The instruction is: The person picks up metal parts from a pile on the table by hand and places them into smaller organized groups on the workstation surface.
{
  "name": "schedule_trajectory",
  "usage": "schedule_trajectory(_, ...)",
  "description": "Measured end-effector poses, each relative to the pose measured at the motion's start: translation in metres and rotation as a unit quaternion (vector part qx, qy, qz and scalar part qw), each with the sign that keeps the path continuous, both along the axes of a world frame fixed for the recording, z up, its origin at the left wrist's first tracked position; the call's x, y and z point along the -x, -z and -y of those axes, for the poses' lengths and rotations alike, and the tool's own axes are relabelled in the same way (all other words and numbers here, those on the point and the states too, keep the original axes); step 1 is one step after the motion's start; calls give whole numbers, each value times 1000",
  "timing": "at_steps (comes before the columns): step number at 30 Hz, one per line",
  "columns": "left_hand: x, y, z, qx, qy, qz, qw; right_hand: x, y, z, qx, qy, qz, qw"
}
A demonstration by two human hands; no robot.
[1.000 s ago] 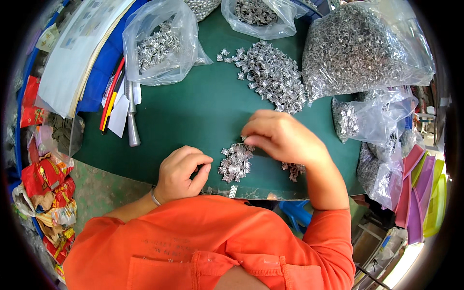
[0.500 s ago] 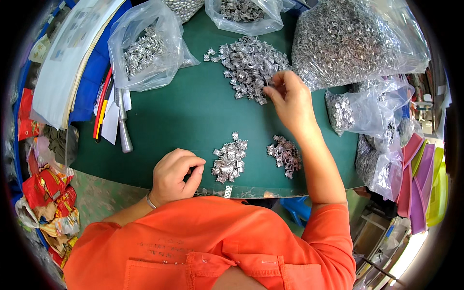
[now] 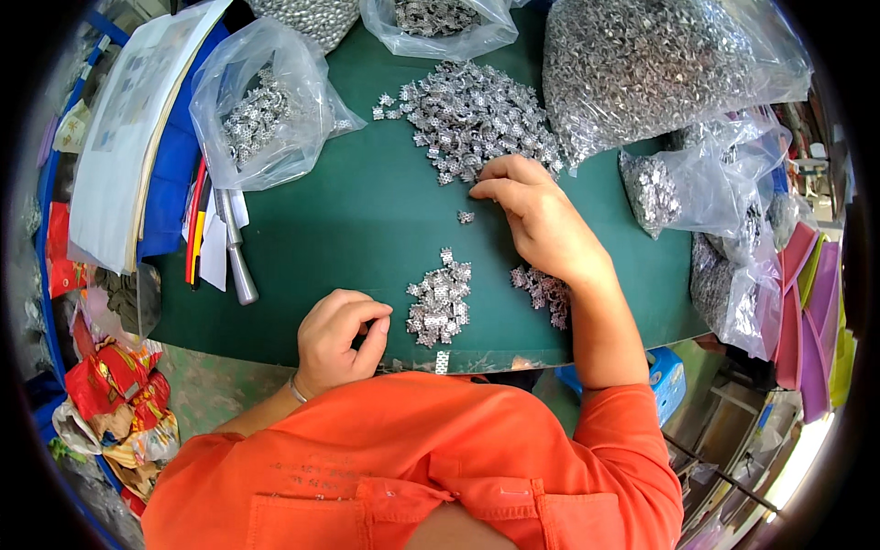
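On the green tabletop [image 3: 302,225] lies a large heap of small silver metal pieces [image 3: 481,115] with notched edges. My right hand [image 3: 541,220] is at the heap's near edge, fingers bent and closed; whether they hold a piece is hidden. Just left of its fingertips lies a single metal piece [image 3: 466,217], apart from the heap. My left hand [image 3: 337,337] rests near the front edge, thumb and index finger together; anything in them is too small to make out. Beside it lies a smaller pile of metal pieces [image 3: 440,298]. Another small pile [image 3: 543,291] is partly hidden by my right forearm.
Clear plastic bags of metal parts stand at the back left [image 3: 261,110], back middle [image 3: 438,18] and back right [image 3: 660,73]. More bags [image 3: 674,192] line the right side. Pens and a metal-handled tool [image 3: 240,266] lie left, beside a blue holder with papers [image 3: 147,119].
My right hand has drawn back from the heap toward me and slightly left. A single piece now lies apart, below the heap. My left hand keeps its pose. The whole view has shifted slightly.
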State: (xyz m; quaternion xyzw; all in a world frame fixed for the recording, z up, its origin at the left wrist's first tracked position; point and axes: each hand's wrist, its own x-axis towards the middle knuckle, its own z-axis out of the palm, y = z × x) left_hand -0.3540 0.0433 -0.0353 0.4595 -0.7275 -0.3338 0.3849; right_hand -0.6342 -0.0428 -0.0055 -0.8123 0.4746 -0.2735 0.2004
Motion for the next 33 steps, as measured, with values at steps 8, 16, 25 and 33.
schedule_trajectory(8, 1, -4, 1, 1, 12, 17, 1000, 17, -1, -4, 23, 88, 35, 995)
schedule_trajectory(16, 0, -4, 0, 7, 14, 23, 1000, 27, -5, -9, -26, 43, 11, 999)
schedule_trajectory(25, 0, -3, 0, 10, 18, 24, 999, 12, -2, -15, -29, 50, -54, 997)
schedule_trajectory(33, 1, -5, 0, 4, 11, 31, 999, 31, -3, -11, -21, 74, -8, 997)
